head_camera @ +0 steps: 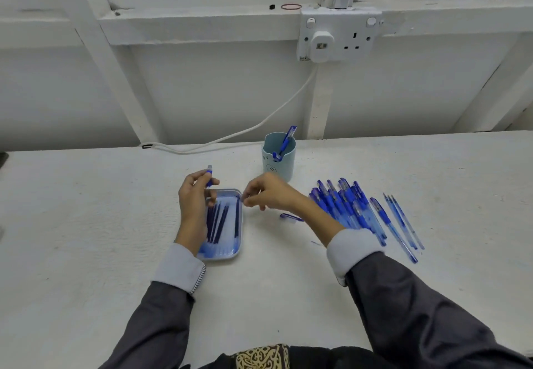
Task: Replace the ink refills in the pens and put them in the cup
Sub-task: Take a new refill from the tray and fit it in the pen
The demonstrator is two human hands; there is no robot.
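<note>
My left hand (196,198) is raised over the left side of the tray (235,250), wrist bent, palm turned toward me, fingers curled shut around a blue pen piece (209,176) that stands nearly upright, its pale end poking above my fingertips. My left forearm runs from the near edge of the bench (86,224) up across the near-left corner of the tray, grey sleeve pushed back from a paler cuff.

My right hand (268,192) reaches leftward from the right, knuckles up, with thumb and forefinger pinched together just at the tray's far-right edge. Whether there is something thin between those fingertips I cannot tell; the spot is too small and blurred. The rest of the fingers are loosely curled under.

The tray lies in the middle of the bench, between my two hands, and holds several dark blue refills (219,221) lying lengthwise, with one more refill (237,218) along its right wall.

The cup (278,160) stands upright at the far side, just beyond my right hand, with one blue pen (287,140) leaning inside it, clip end sticking above the rim. To the right of my right forearm a heap of blue pens (346,207) lies fanned on the bench, partly hidden by my wrist, with a few thinner pieces (403,221) set beside it further right. A small blue cap (290,217) lies alone just under my right wrist, between the tray and the heap.
</note>
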